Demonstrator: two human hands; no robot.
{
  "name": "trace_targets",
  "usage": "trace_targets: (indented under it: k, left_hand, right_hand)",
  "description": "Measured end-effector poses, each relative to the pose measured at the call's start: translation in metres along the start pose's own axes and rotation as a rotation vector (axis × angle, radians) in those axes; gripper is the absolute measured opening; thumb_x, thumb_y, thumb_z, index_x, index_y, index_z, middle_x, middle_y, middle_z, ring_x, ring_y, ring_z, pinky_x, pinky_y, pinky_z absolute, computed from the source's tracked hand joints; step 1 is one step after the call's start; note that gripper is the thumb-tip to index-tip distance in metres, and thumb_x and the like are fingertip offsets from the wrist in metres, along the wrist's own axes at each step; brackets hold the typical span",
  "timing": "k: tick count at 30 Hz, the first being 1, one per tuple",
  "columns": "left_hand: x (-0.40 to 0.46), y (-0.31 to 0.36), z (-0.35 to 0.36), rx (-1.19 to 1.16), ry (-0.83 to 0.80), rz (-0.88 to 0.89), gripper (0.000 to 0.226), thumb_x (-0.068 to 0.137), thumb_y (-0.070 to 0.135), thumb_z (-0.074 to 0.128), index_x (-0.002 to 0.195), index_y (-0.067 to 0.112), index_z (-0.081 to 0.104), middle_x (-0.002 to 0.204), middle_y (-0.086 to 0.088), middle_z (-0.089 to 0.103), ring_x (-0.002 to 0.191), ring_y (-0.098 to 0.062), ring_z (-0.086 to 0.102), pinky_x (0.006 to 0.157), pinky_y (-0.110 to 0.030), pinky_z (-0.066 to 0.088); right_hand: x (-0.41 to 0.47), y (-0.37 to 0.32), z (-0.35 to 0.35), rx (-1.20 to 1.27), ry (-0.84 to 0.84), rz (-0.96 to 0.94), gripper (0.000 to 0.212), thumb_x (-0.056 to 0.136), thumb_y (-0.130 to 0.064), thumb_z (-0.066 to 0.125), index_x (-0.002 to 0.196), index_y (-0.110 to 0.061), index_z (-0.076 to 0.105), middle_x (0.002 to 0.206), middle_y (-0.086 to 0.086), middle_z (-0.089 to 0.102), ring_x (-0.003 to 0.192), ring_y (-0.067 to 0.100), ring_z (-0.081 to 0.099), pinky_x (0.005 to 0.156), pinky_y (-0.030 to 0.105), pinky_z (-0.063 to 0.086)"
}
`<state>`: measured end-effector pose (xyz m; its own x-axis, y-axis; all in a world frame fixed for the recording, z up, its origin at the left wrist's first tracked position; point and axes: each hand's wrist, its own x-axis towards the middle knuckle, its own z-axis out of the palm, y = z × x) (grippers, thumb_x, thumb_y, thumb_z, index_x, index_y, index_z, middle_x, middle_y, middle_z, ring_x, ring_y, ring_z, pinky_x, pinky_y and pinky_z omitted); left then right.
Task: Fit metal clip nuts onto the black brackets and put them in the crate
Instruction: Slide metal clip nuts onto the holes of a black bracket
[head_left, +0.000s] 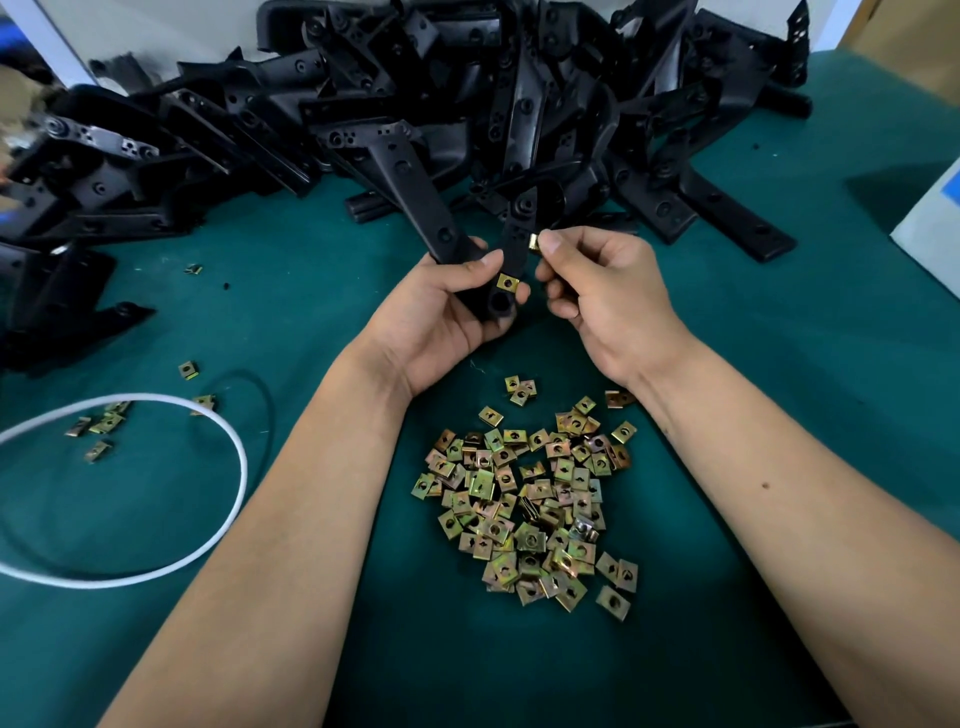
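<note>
On the left of the green-covered counter (311, 291) lies a loop of white cord (228, 431) with a few stray nuts near it. Moving in, the left hand (441, 306) grips a long black plastic bracket (415, 192) — its fingers curled round the lower end, where one yellow-zinc metal clip nut (505, 282) already sits fitted. Just beside it, the right hand (602, 291) pinches a second clip nut (533, 242) between thumb and forefinger, touching the edge of the bracket's other arm; whether it has begun to slide on is hard to tell. So the fitting step is in hand. Next, the nut probably wants pushing square over the edge until its hole meets the bracket's hole. Below lies the loose pile of clip nuts (530, 499); behind, a heap of black brackets (467, 93). No crate shows — the finished bracket must go somewhere out of view.
</note>
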<state>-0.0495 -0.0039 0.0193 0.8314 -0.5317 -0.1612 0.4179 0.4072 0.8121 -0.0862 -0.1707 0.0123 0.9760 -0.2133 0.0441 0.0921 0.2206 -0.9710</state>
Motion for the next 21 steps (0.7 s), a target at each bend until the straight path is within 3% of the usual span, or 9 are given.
trace_targets:
  k: [10, 15, 21]
  left_hand:
    - [0.0002, -0.0024, 0.0014, 0.048, -0.012, 0.02, 0.013, 0.089, 0.006, 0.065, 0.096, 0.015, 0.059, 0.092, -0.007, 0.071, 0.078, -0.021, 0.069, 0.074, -0.032, 0.056]
    - [-0.0012, -0.0028, 0.0028, 0.056, -0.026, 0.044, 0.009, 0.089, 0.006, 0.065, 0.092, 0.014, 0.065, 0.093, -0.008, 0.073, 0.08, -0.02, 0.07, 0.077, -0.032, 0.056]
    - [-0.0009, -0.0031, 0.0044, 0.052, 0.019, 0.054, 0.021, 0.088, 0.007, 0.066, 0.104, 0.013, 0.055, 0.094, -0.008, 0.073, 0.08, -0.021, 0.07, 0.076, -0.033, 0.058]
  right_hand:
    - [-0.0015, -0.0055, 0.0006, 0.131, -0.048, 0.097, 0.02, 0.102, -0.012, 0.062, 0.083, -0.01, 0.067, 0.069, 0.0, 0.063, 0.065, 0.013, 0.052, 0.047, 0.017, 0.038]
    - [-0.0012, -0.0056, 0.0017, 0.19, -0.037, 0.14, 0.015, 0.104, -0.01, 0.059, 0.092, -0.008, 0.068, 0.069, 0.0, 0.064, 0.065, 0.012, 0.053, 0.048, 0.017, 0.04]
    - [-0.0004, -0.0059, 0.0024, 0.208, 0.003, 0.147, 0.015, 0.104, -0.008, 0.058, 0.093, -0.007, 0.068, 0.068, 0.0, 0.064, 0.064, 0.012, 0.053, 0.049, 0.018, 0.04]
